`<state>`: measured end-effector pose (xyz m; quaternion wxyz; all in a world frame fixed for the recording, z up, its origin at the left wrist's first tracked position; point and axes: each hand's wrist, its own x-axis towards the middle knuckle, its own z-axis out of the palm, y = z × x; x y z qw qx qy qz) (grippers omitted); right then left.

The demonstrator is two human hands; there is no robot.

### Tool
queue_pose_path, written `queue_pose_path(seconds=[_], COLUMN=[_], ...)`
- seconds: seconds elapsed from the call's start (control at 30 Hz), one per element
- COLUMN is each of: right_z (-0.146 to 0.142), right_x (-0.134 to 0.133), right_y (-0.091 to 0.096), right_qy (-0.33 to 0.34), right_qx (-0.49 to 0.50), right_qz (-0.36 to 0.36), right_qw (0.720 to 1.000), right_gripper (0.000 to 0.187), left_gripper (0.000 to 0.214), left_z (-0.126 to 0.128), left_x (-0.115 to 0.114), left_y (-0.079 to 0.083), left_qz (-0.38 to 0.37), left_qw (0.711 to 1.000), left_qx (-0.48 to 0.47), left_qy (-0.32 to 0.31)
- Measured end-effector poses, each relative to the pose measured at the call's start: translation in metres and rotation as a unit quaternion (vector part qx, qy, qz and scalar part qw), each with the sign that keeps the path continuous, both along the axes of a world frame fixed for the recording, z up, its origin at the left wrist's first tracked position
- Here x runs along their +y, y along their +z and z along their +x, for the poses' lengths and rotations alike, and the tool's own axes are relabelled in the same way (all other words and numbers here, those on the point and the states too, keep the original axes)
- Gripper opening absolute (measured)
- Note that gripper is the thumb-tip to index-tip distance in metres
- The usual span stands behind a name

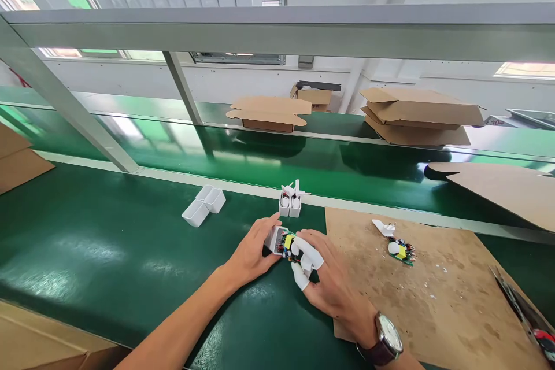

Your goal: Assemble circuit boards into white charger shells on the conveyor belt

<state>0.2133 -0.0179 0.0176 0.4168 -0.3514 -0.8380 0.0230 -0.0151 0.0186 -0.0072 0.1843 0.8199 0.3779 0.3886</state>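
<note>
My left hand (pixel 255 247) is closed around a small white plastic housing (pixel 273 239), its open end facing right. With white covers on some fingertips, my right hand (pixel 326 269) pinches a circuit board (pixel 289 241) that carries a yellow part and other components. The board's left end sits at the mouth of the housing; how far inside it reaches, I cannot tell. Just beyond my hands stand two white housings (pixel 289 204) with white pieces sticking out of their tops. Further left lie empty white housings (pixel 203 206). Another circuit board (pixel 401 250) rests to the right, joined to a white piece (pixel 384 228).
A stained brown board (pixel 437 289) covers the right of the green table (pixel 108 243). Tweezers and tools (pixel 515 300) lie at its right edge. Flattened cardboard boxes (pixel 420 113) are on the ledge behind. A metal crossbar (pixel 277 32) spans above, and a carton (pixel 52 338) stands near left.
</note>
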Motion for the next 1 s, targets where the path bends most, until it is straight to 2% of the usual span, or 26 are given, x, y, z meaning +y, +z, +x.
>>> queue_pose_path(seconds=[0.17, 0.6, 1.0], right_z=[-0.0004, 0.0001, -0.0006], right_x=[-0.0023, -0.0028, -0.0013], right_y=[-0.0033, 0.0008, 0.0019], right_qy=[-0.005, -0.012, -0.013], right_qx=[-0.029, -0.055, -0.059], right_qz=[0.006, 0.006, 0.009], right_qw=[1.0, 0.998, 0.998], right_gripper=[0.07, 0.079, 0.069], left_gripper=[0.074, 0.083, 0.08], left_z=[-0.0003, 0.0029, 0.002], left_x=[-0.0001, -0.0025, -0.0032], left_y=[0.0001, 0.0017, 0.0017], left_qz=[0.011, 0.013, -0.009], left_qw=[1.0, 0.999, 0.999], left_qx=[0.003, 0.028, 0.041], left_qy=[-0.007, -0.012, -0.014])
